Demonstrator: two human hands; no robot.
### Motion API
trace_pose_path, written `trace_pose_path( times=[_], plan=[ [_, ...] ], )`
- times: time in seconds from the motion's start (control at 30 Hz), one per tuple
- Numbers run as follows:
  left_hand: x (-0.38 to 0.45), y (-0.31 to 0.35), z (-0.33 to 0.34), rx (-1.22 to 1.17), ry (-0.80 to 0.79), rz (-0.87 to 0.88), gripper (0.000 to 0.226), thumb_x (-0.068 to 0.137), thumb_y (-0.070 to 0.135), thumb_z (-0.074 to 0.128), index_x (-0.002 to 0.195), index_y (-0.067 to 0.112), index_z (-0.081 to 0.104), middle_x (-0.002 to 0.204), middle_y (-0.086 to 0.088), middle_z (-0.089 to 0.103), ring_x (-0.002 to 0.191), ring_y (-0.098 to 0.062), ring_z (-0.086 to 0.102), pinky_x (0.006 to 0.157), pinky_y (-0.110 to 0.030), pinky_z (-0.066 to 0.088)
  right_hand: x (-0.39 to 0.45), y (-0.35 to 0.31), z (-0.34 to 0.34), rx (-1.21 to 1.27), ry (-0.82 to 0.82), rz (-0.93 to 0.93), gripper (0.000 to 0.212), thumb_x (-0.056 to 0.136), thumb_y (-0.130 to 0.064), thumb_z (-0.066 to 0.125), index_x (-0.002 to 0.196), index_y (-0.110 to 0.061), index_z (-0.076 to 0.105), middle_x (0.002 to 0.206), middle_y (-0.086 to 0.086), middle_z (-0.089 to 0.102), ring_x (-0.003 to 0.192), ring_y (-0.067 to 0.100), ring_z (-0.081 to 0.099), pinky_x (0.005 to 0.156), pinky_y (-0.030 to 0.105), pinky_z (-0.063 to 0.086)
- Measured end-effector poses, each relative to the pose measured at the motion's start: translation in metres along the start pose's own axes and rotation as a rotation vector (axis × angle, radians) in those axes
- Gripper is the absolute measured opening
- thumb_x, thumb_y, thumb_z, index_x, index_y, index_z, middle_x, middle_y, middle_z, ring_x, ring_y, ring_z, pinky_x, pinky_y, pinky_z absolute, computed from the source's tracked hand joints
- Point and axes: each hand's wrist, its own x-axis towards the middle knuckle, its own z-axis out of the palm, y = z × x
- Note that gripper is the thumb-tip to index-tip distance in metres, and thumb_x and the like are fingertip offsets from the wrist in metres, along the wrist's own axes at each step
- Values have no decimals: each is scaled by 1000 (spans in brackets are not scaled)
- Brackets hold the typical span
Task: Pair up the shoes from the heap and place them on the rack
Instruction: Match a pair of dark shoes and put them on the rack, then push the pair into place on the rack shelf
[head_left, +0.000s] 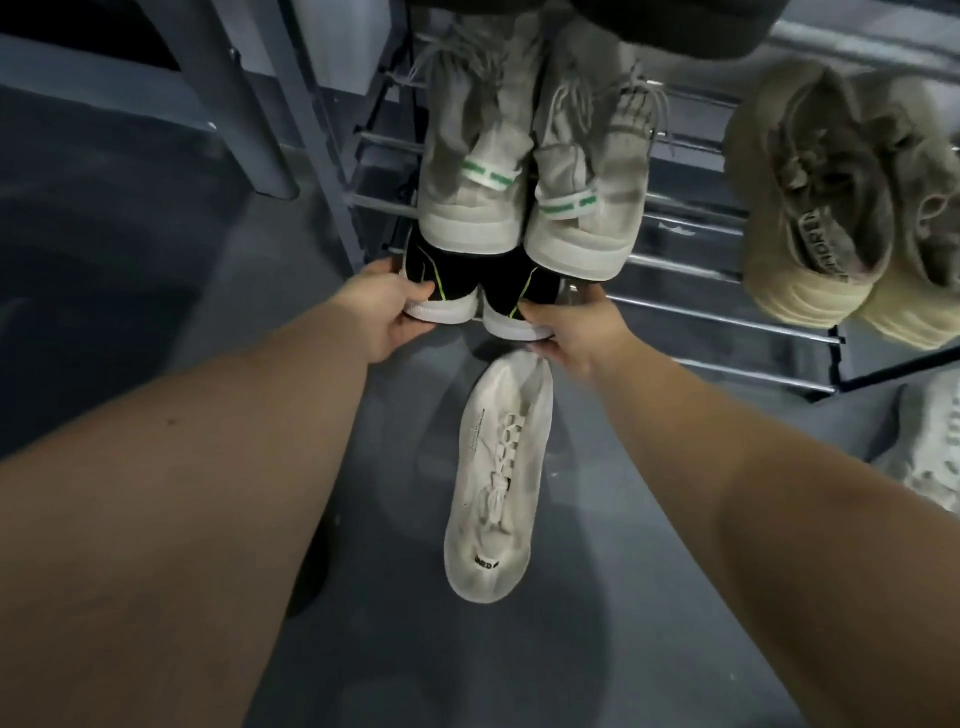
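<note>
A metal-bar shoe rack (691, 306) stands ahead. Two black shoes with white soles and green lines sit heel-out at its lower level. My left hand (384, 312) grips the left black shoe (441, 283) at the heel. The right black shoe (511, 299) is held at its heel by my right hand (576, 332). Above them, a pair of white high-top shoes with green heel stripes (524, 171) rests on a higher level. A single white sneaker (498, 478) lies on the grey floor just below my hands.
A beige chunky pair of sneakers (841, 197) sits on the rack at the right. Another pale sneaker (935, 441) lies on the floor at the right edge. A grey frame leg (234, 98) stands left of the rack.
</note>
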Motion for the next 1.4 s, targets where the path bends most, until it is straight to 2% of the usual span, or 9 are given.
trace_pose_path(
  times=[0.23, 0.4, 0.53, 0.7, 0.8, 0.9, 1.03, 1.2, 1.4],
  plan=[
    [24, -18, -18, 67, 25, 20, 51, 92, -1, 51, 138, 18, 45, 125, -3, 60, 108, -19, 60, 65, -26, 57, 17, 23, 17, 72, -9, 58, 83, 78, -1, 74, 145, -27, 33, 135, -1, 56, 114, 21, 61, 67, 28, 56],
    [27, -34, -15, 157, 69, 59, 47, 94, 5, 52, 137, 23, 46, 124, 1, 59, 105, -15, 58, 70, -23, 52, 18, 27, 13, -87, 22, 44, 87, 79, -3, 73, 149, -27, 26, 144, -9, 44, 123, 16, 54, 81, 29, 57],
    [29, -42, -13, 287, 95, 54, 44, 97, 22, 48, 139, 30, 40, 133, 2, 54, 116, -21, 55, 78, -31, 51, 24, 24, 1, -448, -14, 4, 90, 79, -19, 76, 150, -30, 21, 145, -3, 44, 119, 17, 55, 99, 33, 49],
    [11, -81, -15, 456, 267, 40, 70, 76, 58, 52, 129, 12, 49, 126, -14, 59, 114, -33, 58, 98, -49, 47, 10, 30, -13, -633, -59, -6, 95, 78, -26, 77, 151, -28, 17, 145, 5, 45, 128, 23, 50, 106, 38, 42],
    [-34, -110, 1, 514, 131, -149, 52, 91, 49, 46, 123, 9, 53, 121, -7, 59, 113, -30, 56, 101, -44, 44, -20, 52, -28, -705, -58, 62, 98, 78, -37, 75, 152, -33, 11, 152, 8, 32, 129, 27, 47, 99, 34, 45],
    [-70, -139, 17, 516, -43, -248, 42, 97, 42, 42, 124, 12, 54, 115, -3, 61, 105, -26, 59, 93, -38, 49, -58, 97, -41, -638, -31, 205, 97, 74, -44, 75, 150, -31, 15, 148, 8, 37, 119, 29, 55, 95, 37, 48],
    [-94, -154, 28, 412, -84, -196, 36, 100, 30, 41, 133, 21, 50, 127, -3, 60, 114, -22, 58, 89, -30, 47, -95, 135, -46, -404, -63, 255, 61, 81, -35, 72, 134, -21, 45, 114, 2, 65, 97, 21, 65, 91, 34, 52],
    [-115, -160, 56, 470, -225, -211, 31, 100, 30, 39, 128, 27, 53, 119, 3, 64, 94, -13, 63, 63, -21, 45, -125, 143, -83, -327, -3, 239, 47, 86, -30, 67, 129, -21, 50, 91, -3, 64, 80, 17, 63, 77, 31, 52],
    [-132, -189, 126, 498, -333, -263, 30, 100, 23, 42, 127, 23, 54, 116, -4, 64, 99, -20, 61, 83, -32, 52, -151, 141, -162, -230, 83, 230, 44, 86, -28, 69, 126, -25, 51, 104, -1, 65, 91, 18, 64, 74, 24, 52]
  ],
)
